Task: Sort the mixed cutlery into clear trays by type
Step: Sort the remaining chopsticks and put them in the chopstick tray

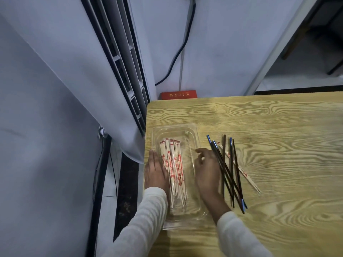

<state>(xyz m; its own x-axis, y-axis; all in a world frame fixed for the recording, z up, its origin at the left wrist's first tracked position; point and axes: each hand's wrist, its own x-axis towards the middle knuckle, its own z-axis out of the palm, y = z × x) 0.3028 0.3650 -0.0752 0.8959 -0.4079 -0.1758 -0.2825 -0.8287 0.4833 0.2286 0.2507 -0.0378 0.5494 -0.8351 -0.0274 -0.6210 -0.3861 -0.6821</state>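
A clear plastic tray (193, 134) lies at the table's left edge, filled with several paper-wrapped chopsticks (173, 169) printed in red. My left hand (155, 171) lies flat with straight fingers along the tray's left side. My right hand (207, 169) is at the tray's right rim, fingers loosely curled and holding nothing that I can see. Just right of it, several dark chopsticks with blue ends (227, 171) lie loose on the table, with one wrapped chopstick pair (246, 177) under and beside them.
The wooden table (278, 145) stretches to the right and front. Its left edge borders a white air-conditioner column (55, 89). A red box (178, 94) sits behind the far left corner, with a black cable (178, 52) on the wall.
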